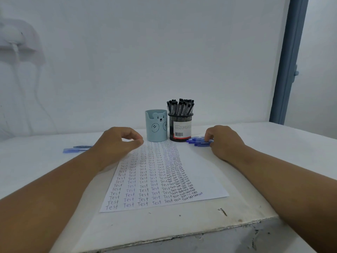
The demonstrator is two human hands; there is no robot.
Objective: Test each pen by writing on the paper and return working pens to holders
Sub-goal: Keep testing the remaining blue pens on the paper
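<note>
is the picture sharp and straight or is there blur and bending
Head view: soft, even light, no glare; wide-angle bending tilts the blue door frame; the paper has crisp near rows of writing, while its far rows, by the blue bear holder, blur.

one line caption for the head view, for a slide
Right hand reaches into loose blue pens beside black mesh holder; left hand rests on test-covered paper.
</note>
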